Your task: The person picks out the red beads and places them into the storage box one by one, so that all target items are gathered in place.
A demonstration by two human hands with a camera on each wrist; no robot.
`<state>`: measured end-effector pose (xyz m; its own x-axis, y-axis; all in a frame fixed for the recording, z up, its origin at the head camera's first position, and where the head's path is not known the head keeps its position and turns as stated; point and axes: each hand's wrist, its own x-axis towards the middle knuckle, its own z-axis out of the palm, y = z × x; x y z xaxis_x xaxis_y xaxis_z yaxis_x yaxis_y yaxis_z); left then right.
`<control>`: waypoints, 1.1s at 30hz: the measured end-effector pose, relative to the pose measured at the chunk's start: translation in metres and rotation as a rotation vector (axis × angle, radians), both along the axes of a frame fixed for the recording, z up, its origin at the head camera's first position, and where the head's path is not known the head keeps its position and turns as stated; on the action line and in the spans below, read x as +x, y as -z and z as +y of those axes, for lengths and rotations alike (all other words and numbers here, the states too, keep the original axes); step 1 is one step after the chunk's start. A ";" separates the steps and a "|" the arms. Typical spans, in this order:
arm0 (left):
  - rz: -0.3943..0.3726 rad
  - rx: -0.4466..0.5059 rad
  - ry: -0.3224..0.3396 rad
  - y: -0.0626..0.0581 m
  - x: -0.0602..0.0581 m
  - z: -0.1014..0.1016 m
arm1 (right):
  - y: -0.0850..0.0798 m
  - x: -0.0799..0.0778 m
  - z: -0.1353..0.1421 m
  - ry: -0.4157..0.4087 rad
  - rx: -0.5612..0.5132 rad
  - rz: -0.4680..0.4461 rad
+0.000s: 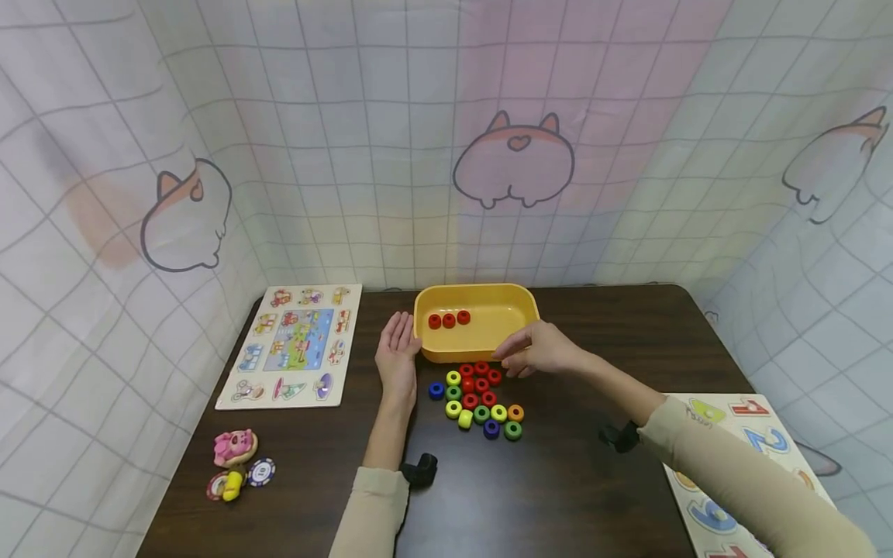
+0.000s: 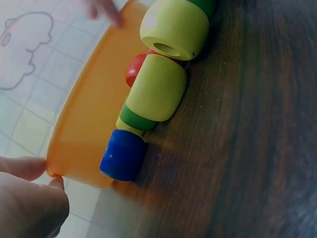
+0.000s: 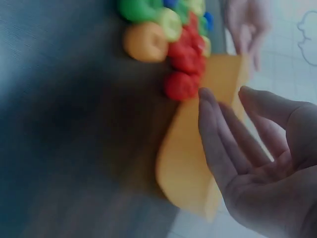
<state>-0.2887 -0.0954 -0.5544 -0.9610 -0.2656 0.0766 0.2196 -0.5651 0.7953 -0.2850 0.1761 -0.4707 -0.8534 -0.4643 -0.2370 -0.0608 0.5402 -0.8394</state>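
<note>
Head view: a yellow tray (image 1: 446, 354) sits at the far side of the worktop (image 1: 558, 480), its long axis running left to right, with three red beads (image 1: 449, 320) in a short row in its left half. Loose beads (image 1: 469, 385) lie bunched before its near wall, mostly red ones closest to it, other colours around them and nearer the person. The left hand (image 1: 398, 364) lies palm up by the tray's left end, fingers straight, thumb at the rim. The right hand (image 1: 537, 350) is at the near right corner, fingers bent and pointing left; the nearest loose reds lie just beside its fingertips, to the left and slightly toward the person. That offset, I judge, is what the coming move turns on, and the right hand is the better placed for it.

Left wrist view: two digits touch the tray's end at the rim; no bead shows in this grip. A blue bead (image 2: 124, 154) is the nearest to it, a yellow bead (image 2: 157, 88) beyond.

Right wrist view: this grip is half spread, thumb and fingers parted, nothing between them. A red bead (image 3: 181, 87) lies just off the fingertips; blur hides whether they touch.
</note>
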 end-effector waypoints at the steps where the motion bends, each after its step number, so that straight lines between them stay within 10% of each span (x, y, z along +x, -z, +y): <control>1: -0.002 0.001 0.005 -0.001 0.000 -0.001 | 0.006 0.004 0.000 0.005 0.009 0.005; 13: 0.008 -0.002 0.003 0.000 0.000 0.001 | 0.060 0.022 -0.010 0.200 -0.059 0.043; 33: -0.007 -0.003 -0.014 0.004 0.000 0.001 | 0.051 0.025 -0.013 0.243 -0.261 -0.208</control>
